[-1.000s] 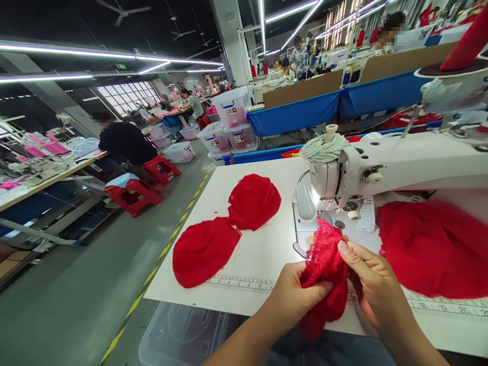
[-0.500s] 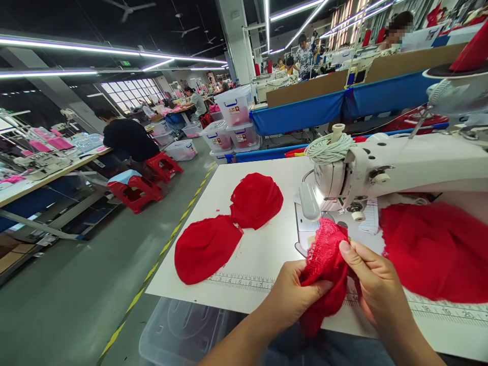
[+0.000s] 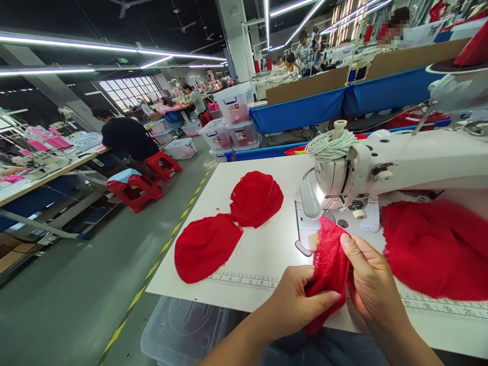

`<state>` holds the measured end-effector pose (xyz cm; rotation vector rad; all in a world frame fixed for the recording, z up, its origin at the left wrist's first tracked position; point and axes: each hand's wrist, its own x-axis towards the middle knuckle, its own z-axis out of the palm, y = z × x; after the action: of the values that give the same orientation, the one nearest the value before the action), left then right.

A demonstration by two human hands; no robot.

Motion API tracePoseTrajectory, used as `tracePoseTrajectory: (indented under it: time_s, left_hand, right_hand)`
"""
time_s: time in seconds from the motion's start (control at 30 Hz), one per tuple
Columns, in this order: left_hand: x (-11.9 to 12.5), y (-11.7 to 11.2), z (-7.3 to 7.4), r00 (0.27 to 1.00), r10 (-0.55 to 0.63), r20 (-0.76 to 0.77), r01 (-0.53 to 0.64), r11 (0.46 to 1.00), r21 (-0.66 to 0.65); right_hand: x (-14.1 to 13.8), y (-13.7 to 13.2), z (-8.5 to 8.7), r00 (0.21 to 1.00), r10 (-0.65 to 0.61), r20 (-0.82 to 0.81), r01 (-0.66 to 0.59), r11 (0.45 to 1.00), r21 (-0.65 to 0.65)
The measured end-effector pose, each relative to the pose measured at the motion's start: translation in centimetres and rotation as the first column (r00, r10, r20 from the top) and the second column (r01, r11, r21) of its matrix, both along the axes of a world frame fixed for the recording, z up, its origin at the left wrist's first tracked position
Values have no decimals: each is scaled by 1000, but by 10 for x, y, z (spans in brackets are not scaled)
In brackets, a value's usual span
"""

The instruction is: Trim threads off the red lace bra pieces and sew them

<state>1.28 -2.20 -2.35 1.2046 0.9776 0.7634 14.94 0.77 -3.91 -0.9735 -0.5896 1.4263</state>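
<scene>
A red fabric piece with a lace edge [image 3: 328, 249] is held up between my hands, just in front of the sewing machine [image 3: 339, 178]. My left hand [image 3: 301, 300] is closed on its lower left part, thumb lying over the cloth. At its upper right edge, my right hand [image 3: 368, 277] pinches the fabric between thumb and fingers. The lower end of the piece hangs past the table's front edge. On the white table [image 3: 213, 203], two joined red cups [image 3: 208, 249] lie to the left. More red fabric [image 3: 438, 249] is spread right of my right hand.
A printed ruler [image 3: 244, 281] runs along the table's front. Below the left corner stands a clear plastic box [image 3: 186, 330]. Stacked bins [image 3: 232, 109] and red stools [image 3: 135, 190] stand beyond. A person in dark clothing [image 3: 125, 137] sits at the left.
My hands have shifted slightly right with the lace-edged piece, and my left hand has slid a little along it. The joined cups have stayed in place.
</scene>
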Motion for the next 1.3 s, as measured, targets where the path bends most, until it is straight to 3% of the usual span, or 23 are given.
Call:
tracePoseTrajectory:
  time_s: [0.1, 0.17, 0.37, 0.47, 0.7, 0.77, 0.9, 1.17, 1.23, 1.3]
  left_hand:
    - [-2, -3, -2, 994, -50, -95, 66, 984, 166]
    - [-3, -4, -3, 989, -98, -110, 119, 974, 195]
    - [-7, -3, 0, 981, -189, 37, 190, 981, -29]
    - [-7, -3, 1, 983, -179, 32, 180, 983, -38]
    - [-8, -4, 6, 895, -445, 18, 444, 895, 35]
    - [-8, -3, 6, 909, -415, 35, 416, 909, -35]
    - [-5, -1, 4, 972, -223, 78, 233, 962, -142]
    - [-3, -7, 11, 891, -439, 115, 454, 869, -198]
    - [-1, -7, 10, 900, -404, 162, 433, 873, -224]
    - [1, -6, 9, 933, -273, 234, 326, 916, -235]
  right_hand:
    - [-3, 3, 0, 998, -1, -56, -1, 999, -39]
    - [-4, 3, 1, 996, 16, -84, -22, 998, -61]
    - [-5, 4, 2, 994, 5, -105, -15, 995, -98]
    - [-4, 7, 2, 995, -18, -98, 7, 994, -109]
    - [-5, 10, 5, 991, -19, -134, -3, 987, -163]
    - [-5, 9, 6, 990, -13, -138, -9, 987, -163]
    - [-4, 9, 6, 992, -3, -125, -17, 988, -155]
    - [-6, 11, 8, 997, 19, -81, -32, 987, -158]
    - [-6, 11, 9, 997, 27, -67, -37, 986, -162]
    - [-5, 12, 9, 998, 17, -55, -25, 987, -159]
